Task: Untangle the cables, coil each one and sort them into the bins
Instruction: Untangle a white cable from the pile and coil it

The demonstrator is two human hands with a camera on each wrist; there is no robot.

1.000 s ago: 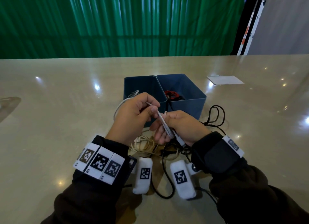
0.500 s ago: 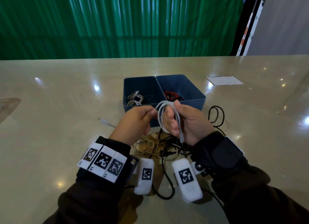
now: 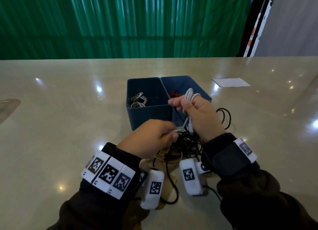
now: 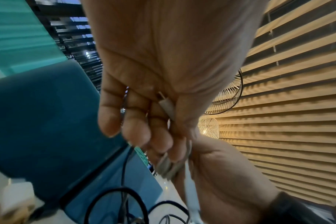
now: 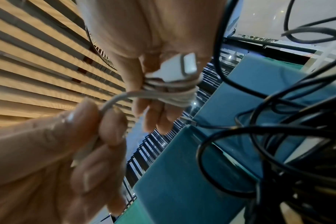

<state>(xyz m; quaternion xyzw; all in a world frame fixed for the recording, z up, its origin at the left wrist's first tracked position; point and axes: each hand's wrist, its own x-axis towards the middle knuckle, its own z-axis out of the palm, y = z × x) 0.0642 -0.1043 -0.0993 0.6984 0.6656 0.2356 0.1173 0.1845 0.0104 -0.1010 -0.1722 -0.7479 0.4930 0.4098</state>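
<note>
1. White cable, head view: it is looped over the raised right hand, above the two blue bins, with its free tail running down to the left hand. The right hand's fingers are curled round the loops; the left hand's are pinched on the tail. To wind well, I would keep the tail lightly taut and lay each turn beside the one before. The left bin already holds pale coils, so this cable likely belongs there. A black tangle lies on the surface under the hands; lift clear of it.

2. Left wrist view: the left hand's fingers are closed on the white cable's end plug. Let the cord slide through rather than tug, so the coil stays even.

3. Right wrist view: several turns wrap the right hand's fingers, and a flat white connector is pinned against them. Black cables hang close by; the risk, I judge, is snagging one while finishing the last turns.
</note>
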